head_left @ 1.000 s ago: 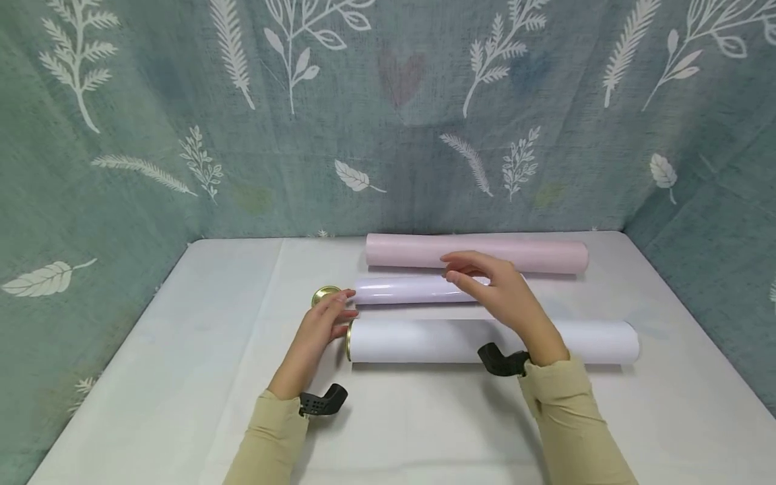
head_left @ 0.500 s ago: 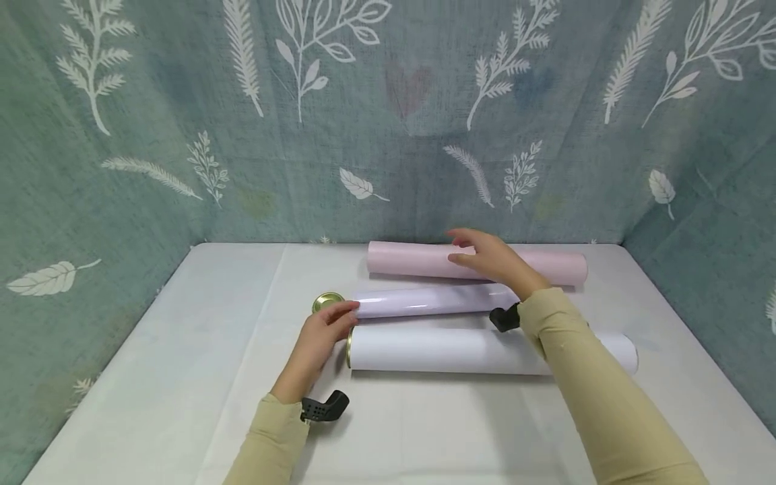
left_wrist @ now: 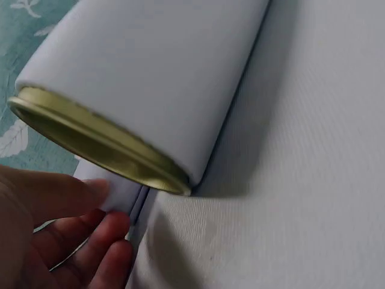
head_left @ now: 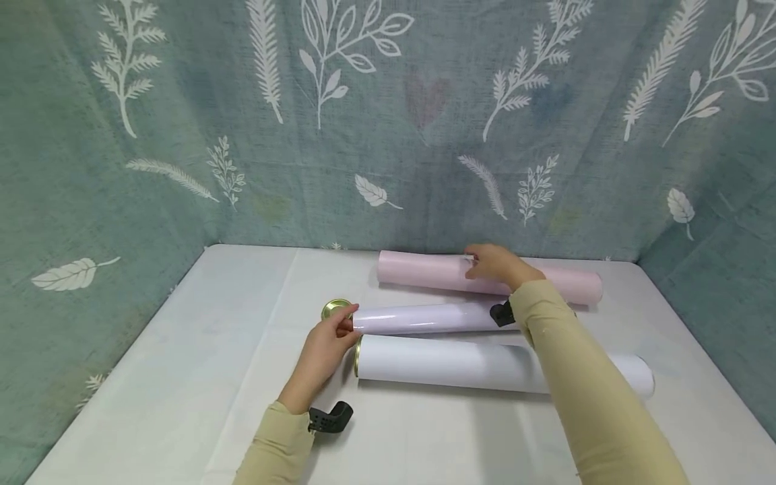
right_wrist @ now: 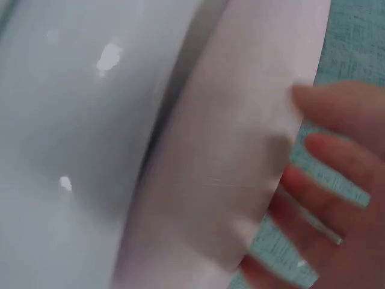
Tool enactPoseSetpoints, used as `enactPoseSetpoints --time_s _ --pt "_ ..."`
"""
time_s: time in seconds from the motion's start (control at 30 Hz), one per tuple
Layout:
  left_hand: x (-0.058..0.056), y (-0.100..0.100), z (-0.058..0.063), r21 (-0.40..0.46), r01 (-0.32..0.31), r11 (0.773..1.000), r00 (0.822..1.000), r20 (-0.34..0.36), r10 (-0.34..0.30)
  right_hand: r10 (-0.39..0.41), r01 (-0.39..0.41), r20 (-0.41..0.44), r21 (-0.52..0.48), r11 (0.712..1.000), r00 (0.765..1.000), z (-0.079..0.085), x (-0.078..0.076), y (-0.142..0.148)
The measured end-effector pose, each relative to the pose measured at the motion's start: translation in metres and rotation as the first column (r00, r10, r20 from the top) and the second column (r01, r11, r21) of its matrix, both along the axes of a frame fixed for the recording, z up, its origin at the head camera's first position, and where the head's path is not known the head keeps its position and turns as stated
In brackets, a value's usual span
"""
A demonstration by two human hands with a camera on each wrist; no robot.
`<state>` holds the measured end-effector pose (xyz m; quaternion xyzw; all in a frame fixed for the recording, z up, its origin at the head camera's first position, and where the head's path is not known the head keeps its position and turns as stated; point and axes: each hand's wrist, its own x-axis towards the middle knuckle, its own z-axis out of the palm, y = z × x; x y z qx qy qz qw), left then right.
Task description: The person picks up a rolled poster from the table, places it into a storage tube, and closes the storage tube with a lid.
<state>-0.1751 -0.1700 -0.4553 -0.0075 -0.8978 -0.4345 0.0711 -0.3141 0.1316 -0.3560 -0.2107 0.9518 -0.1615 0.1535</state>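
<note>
My left hand point(head_left: 321, 351) is at the left end of a glossy lavender roll point(head_left: 418, 318); its thumb and fingers pinch that end, as the left wrist view shows. A round gold lid point(head_left: 334, 307) lies just beyond these fingers. Nearer to me is a thicker white tube point(head_left: 451, 364) with a gold metal rim point(left_wrist: 90, 129) at its left end. My right hand point(head_left: 498, 264) reaches over a matte pink tube point(head_left: 424, 271) at the back. Its thumb and spread fingers straddle the tube, fingertips right at the far edge, blurred in the right wrist view.
The three long pieces lie roughly side by side on a white-covered table point(head_left: 182, 377). Green-blue leaf-print cloth point(head_left: 388, 121) hangs behind and at both sides, close behind the pink tube. Black wrist cameras point(head_left: 330, 417) stick out from both wrists.
My right hand has moved back from over the lavender roll to the pink tube and lowered onto it. My left fingers have closed in on the lavender roll's left end.
</note>
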Motion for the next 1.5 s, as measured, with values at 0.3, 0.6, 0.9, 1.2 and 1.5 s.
enactPoseSetpoints --time_s 0.3,0.6,0.9,1.2,1.5 --pt "0.000 -0.002 -0.003 -0.176 0.021 0.984 0.997 -0.071 -0.034 -0.087 0.078 0.034 0.211 0.974 0.996 -0.009 0.009 -0.015" --pt "-0.002 0.000 -0.005 -0.155 0.060 0.986 0.990 -0.115 -0.078 -0.045 0.071 -0.086 0.327 0.942 0.995 -0.012 0.014 -0.009" --pt "-0.002 -0.012 0.000 0.080 0.131 0.988 0.991 0.010 -0.132 0.078 -0.047 -0.124 0.237 0.970 0.989 -0.004 0.008 0.008" --pt "-0.002 -0.020 0.009 0.413 0.211 0.886 0.951 0.121 -0.284 0.084 -0.066 -0.301 0.072 0.995 0.950 0.010 0.045 0.025" --pt "-0.001 -0.020 0.014 0.432 0.064 0.900 0.984 0.124 -0.130 0.021 -0.030 -0.361 -0.019 0.999 0.932 0.017 0.087 0.036"
